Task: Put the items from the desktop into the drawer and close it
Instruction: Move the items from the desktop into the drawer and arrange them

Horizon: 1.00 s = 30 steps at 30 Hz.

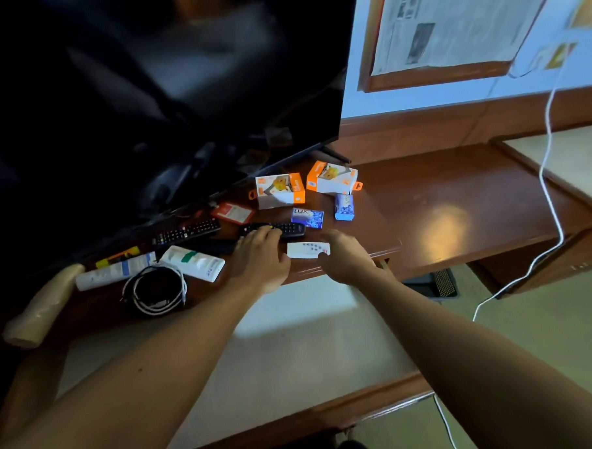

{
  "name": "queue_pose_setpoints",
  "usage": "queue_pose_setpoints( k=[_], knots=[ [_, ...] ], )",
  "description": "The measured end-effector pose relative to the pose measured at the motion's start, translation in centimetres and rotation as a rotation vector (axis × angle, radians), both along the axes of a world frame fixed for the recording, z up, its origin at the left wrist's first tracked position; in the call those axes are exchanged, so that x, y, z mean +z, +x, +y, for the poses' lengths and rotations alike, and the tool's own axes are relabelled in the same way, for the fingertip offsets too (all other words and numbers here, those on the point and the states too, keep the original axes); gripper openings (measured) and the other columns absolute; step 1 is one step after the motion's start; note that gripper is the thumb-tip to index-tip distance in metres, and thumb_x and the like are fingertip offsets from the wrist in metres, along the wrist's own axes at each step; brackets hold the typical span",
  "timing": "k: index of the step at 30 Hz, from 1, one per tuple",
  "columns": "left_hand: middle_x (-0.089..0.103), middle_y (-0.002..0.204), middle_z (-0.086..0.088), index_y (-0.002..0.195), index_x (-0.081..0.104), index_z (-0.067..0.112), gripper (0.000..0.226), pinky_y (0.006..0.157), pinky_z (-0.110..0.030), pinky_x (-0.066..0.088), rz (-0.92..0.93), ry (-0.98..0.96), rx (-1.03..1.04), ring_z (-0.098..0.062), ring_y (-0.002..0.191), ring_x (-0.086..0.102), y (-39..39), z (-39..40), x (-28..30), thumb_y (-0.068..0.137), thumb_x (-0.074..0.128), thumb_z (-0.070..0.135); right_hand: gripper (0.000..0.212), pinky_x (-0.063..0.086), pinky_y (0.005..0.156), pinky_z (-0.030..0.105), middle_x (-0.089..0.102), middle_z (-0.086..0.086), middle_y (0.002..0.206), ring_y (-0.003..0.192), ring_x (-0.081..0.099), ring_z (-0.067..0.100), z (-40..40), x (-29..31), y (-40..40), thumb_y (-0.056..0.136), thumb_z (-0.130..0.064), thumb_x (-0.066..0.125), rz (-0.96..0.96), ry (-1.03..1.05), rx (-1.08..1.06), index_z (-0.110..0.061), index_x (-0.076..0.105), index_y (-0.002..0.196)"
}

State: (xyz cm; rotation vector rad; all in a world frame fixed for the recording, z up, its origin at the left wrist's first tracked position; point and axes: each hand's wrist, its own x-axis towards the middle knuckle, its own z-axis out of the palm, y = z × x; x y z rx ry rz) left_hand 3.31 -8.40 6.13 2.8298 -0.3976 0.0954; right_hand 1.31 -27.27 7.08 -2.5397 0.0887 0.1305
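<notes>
Both my forearms reach forward over the pale floor to the front edge of the desk [456, 197]. My left hand [260, 256] lies palm down, its fingers curled onto the near end of a black remote [283, 229]; whether they clasp it or only rest on it I cannot tell. My right hand [345, 252] is turned inward, thumb and fingers pinching the right end of a small white remote [306, 249], which lies flat between my two hands, right at the desk's front lip.

Just beyond my left fingers sits a purple soap box [307, 217], and beyond my right hand a second blue soap box [344, 207] stands on end. Farther out are two orange-and-white boxes [280, 190], side by side and near the foot of the television [160, 94], whose dark screen looms over everything left of my hands. Left of my left hand lie another black remote [186, 231], a red card [233, 211], a white remote with a green patch [194, 262], a coil of black and white cables [155, 290], a white tube [115, 271] and, at the far left edge, a tan paper-wrapped roll [42, 305].

Right of my right hand the brown desktop runs bare and glossy out to a hanging white cable [550, 179]. Below my right wrist a thin wooden edge shows under the desk lip; I cannot tell whether that is the drawer.
</notes>
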Motion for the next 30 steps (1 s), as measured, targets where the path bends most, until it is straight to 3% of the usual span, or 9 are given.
queue_pose_setpoints(
  k=[3,7,11,15,20,25,27,30],
  knots=[
    [0.052,0.139,-0.002,0.137,0.049,0.021,0.051,0.107,-0.044,0.041,-0.015,-0.013,-0.007,-0.024,0.127,0.048,3.3,-2.1,1.0,0.089,0.057,0.037,0.041,0.045,0.075,0.028,0.065,0.008,0.122,0.099,0.061,0.026,-1.7,0.3,3.0,0.089,-0.012,0.057,-0.005,-0.015,-0.014,-0.017,0.058,0.130],
    [0.049,0.145,-0.005,0.141,0.046,0.017,0.054,0.107,-0.044,0.041,0.002,-0.048,0.029,-0.026,0.131,0.046,8.4,-5.2,1.6,0.092,0.058,0.037,0.018,0.049,0.067,0.033,0.065,0.008,0.102,0.083,0.058,0.024,-4.1,0.2,8.6,0.091,-0.020,0.057,-0.017,-0.066,-0.019,-0.012,0.060,0.108],
    [0.042,0.152,-0.005,0.146,0.041,0.019,0.058,0.107,-0.046,0.039,0.040,-0.011,0.105,-0.029,0.134,0.043,14.1,-7.9,1.3,0.093,0.053,0.041,0.026,0.056,0.081,0.043,0.066,0.009,0.118,0.100,0.062,0.029,-6.3,-0.6,15.2,0.092,-0.023,0.054,-0.078,-0.102,-0.057,-0.016,0.062,0.115],
    [0.046,0.144,-0.010,0.143,0.043,0.020,0.060,0.100,-0.047,0.038,0.080,0.095,0.183,-0.036,0.127,0.043,19.1,-10.5,0.4,0.092,0.049,0.052,0.046,0.035,0.105,0.051,0.049,0.008,0.146,0.135,0.036,0.035,-7.9,-1.5,20.7,0.097,-0.037,0.050,-0.105,-0.263,-0.059,-0.019,0.049,0.139],
    [0.046,0.141,-0.016,0.139,0.045,0.020,0.070,0.102,-0.052,0.036,0.119,0.206,0.264,-0.039,0.129,0.040,22.7,-12.1,-2.3,0.088,0.048,0.068,0.059,0.028,0.106,0.052,0.042,0.010,0.149,0.138,0.030,0.036,-8.7,-3.7,25.3,0.094,-0.055,0.052,-0.077,-0.416,0.012,-0.022,0.043,0.143],
    [0.045,0.141,-0.016,0.142,0.044,0.015,0.068,0.100,-0.052,0.042,0.110,0.252,0.294,-0.038,0.128,0.040,23.3,-12.4,-3.5,0.092,0.052,0.059,0.055,0.035,0.101,0.051,0.044,0.009,0.142,0.130,0.035,0.036,-10.1,-4.9,26.5,0.089,-0.041,0.068,-0.105,-0.542,0.106,-0.029,0.047,0.139],
    [0.044,0.141,-0.014,0.142,0.044,0.015,0.063,0.101,-0.054,0.041,0.118,0.236,0.282,-0.039,0.128,0.039,23.0,-12.5,-3.5,0.093,0.053,0.053,0.058,0.035,0.100,0.051,0.042,0.005,0.143,0.130,0.035,0.035,-11.1,-5.2,26.7,0.087,-0.037,0.070,-0.133,-0.546,0.161,-0.033,0.046,0.140],
    [0.043,0.146,-0.010,0.143,0.044,0.018,0.058,0.106,-0.054,0.036,0.123,0.215,0.216,-0.038,0.131,0.037,22.6,-12.6,-3.4,0.091,0.056,0.043,0.074,0.030,0.107,0.055,0.037,0.000,0.152,0.138,0.029,0.033,-12.8,-5.1,27.2,0.082,-0.017,0.075,-0.107,-0.497,0.256,-0.035,0.043,0.146]
  ],
)
